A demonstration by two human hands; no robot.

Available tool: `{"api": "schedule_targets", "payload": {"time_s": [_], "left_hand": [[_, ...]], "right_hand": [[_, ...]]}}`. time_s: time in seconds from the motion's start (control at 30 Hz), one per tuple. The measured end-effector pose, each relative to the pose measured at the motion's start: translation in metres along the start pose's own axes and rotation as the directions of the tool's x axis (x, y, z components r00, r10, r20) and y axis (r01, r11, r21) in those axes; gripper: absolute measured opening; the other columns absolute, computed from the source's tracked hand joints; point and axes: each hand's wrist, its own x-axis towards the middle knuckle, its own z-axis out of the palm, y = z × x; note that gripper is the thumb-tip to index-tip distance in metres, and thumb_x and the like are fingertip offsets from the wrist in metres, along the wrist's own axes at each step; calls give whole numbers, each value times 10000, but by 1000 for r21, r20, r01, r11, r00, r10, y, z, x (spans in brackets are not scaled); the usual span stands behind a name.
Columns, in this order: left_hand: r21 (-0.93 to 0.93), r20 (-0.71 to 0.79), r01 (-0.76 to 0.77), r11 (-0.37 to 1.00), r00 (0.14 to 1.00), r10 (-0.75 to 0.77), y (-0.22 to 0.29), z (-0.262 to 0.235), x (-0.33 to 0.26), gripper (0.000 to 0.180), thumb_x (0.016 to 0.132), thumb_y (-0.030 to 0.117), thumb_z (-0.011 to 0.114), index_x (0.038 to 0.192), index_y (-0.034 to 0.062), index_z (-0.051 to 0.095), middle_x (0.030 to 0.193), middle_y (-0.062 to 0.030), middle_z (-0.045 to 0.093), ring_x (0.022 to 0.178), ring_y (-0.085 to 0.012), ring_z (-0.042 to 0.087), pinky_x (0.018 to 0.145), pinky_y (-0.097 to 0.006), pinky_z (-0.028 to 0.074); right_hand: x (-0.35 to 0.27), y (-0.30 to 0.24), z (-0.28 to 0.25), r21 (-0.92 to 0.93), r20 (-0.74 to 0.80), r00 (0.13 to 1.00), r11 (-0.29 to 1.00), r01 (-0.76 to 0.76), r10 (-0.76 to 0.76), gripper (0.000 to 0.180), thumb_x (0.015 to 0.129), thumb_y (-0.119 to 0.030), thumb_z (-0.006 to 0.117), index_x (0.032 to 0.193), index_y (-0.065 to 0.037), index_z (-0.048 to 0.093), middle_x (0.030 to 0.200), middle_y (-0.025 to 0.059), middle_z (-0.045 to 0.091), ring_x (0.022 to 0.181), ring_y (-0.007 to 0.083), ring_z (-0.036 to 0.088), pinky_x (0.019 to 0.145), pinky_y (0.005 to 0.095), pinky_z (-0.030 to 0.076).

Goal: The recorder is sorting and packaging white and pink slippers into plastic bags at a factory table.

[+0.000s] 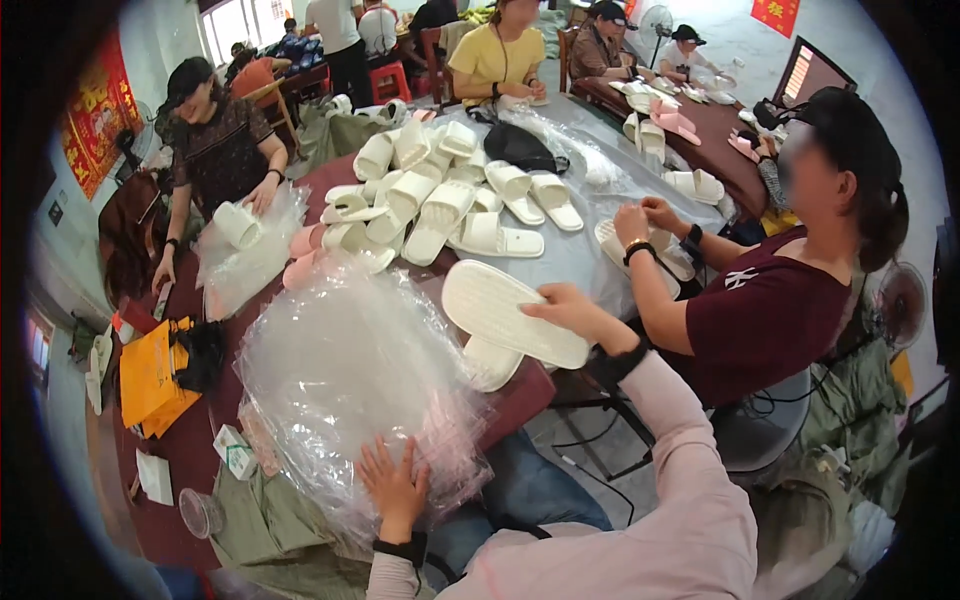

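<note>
My right hand (572,312) grips a white slide slipper (505,308) by its edge, thumb on top, its flat textured side facing up. Partly under it, at the table's edge, another white slipper (490,364) shows. My left hand (397,488) lies flat with fingers spread on a stack of clear plastic bags (325,370). Just beyond the bags, a heap of white slide slippers (410,195) covers the table, with a few pink slippers (302,262) at its left side.
At the right, a person in a maroon shirt (775,285) handles a slipper (655,245). Across the left, another person (220,150) works with a bagged slipper (237,226). A yellow bag (150,375), a small box (235,453) and a clear cup (200,512) stand left. A black cap-like item (520,147) lies beyond the heap.
</note>
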Motion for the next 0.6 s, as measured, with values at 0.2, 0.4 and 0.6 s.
{"api": "schedule_targets", "payload": {"time_s": [0.2,0.4,0.6], "left_hand": [[-17,83,30,999,996,-28,7,-5,1,549,881,450,518,1398,309,399,1514,-195,173,1379,-442,129,1098,-590,70],[-6,39,22,1000,999,-22,-2,3,-2,549,878,467,513,1392,307,408,1511,-194,184,1378,-441,132,1100,-586,62],[35,36,7,999,999,-8,6,-4,4,550,881,471,504,1394,293,410,1510,-195,189,1379,-439,130,1102,-582,67]], "right_hand": [[74,46,24,584,409,899,714,-387,153,359,865,-238,655,1135,-5,613,955,46,667,775,106,629,670,273,512],[82,64,38,539,529,826,675,-505,195,370,881,-182,622,1178,31,566,1028,60,671,885,120,659,734,251,546],[93,112,57,883,350,831,-143,-447,-432,547,1002,-378,336,1244,97,459,1198,193,582,991,295,632,877,328,526]]}}
